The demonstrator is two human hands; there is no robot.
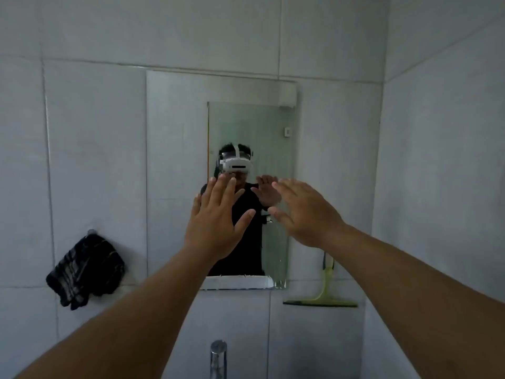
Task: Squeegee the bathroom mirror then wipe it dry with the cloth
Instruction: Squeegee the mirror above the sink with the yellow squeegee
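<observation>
Both bare forearms reach up from the bottom edge toward the mirror [175,173] on the tiled wall [95,146]. Left hand [216,217] and right hand [303,212] are raised before the glass, each grip released, fingers spread, holding nothing. Off to the left a dark striped cloth [86,270] hangs from a wall hook. Just right of the mirror's lower corner hangs a green squeegee [323,288], blade down. Below, a chrome tap [218,356] pokes up.
</observation>
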